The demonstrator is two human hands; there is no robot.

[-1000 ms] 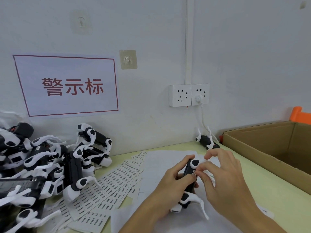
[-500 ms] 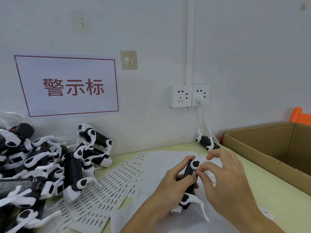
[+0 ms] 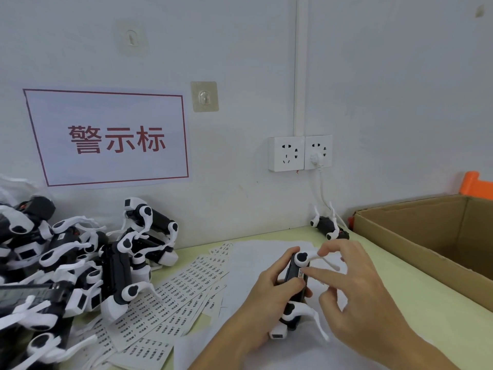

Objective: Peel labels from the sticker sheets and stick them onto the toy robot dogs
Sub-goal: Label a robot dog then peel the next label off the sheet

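At grip: left hand (image 3: 269, 295) grips dog (image 3: 294, 284); right hand's (image 3: 354, 295) straight finger presses label (image 3: 301, 273).
Risk: crooked label if dog twists.

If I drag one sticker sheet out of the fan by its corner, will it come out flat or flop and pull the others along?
Probably floppy: the sticker sheets look like thin paper. Neighbours may well slide along, since the sheets overlap loosely in a fan. The pile of toy dogs seems to rest on the fan's left edge, so sheets there might snag or tear.
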